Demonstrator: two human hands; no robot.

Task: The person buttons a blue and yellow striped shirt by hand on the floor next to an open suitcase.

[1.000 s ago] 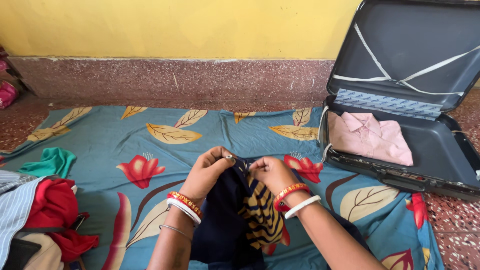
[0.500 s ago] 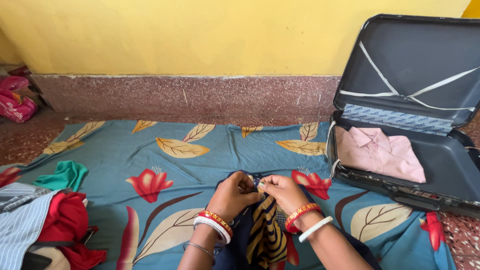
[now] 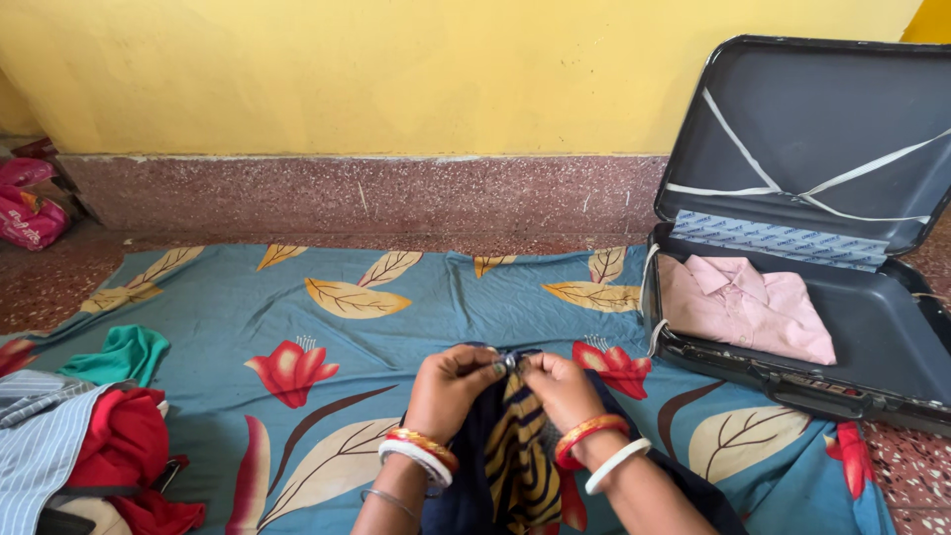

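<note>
**Two hands pinching a dark garment on a floral sheet**

A yellow wall with a speckled maroon skirting runs across the top of the frame, and below it a blue bedsheet (image 3: 475, 307) printed with red flowers and tan leaves covers the floor. At the lower centre, the left hand (image 3: 451, 388) and the right hand (image 3: 560, 388) meet fingertip to fingertip, both pinched shut on the top edge of a dark navy garment (image 3: 466, 466) with a yellow-and-navy striped lining (what small part they grip there is too small to tell). The garment hangs down between the wrists, which wear red, gold and white bangles.

At the right of the frame an open dark grey suitcase (image 3: 872, 327) rests partly on the sheet, a folded pink shirt (image 3: 743, 307) lying in its base. At the lower left sits a pile of clothes (image 3: 99, 446), red and striped, with a green cloth (image 3: 119, 354) just above it. A pink bag (image 3: 25, 208) is at the far left edge.
</note>
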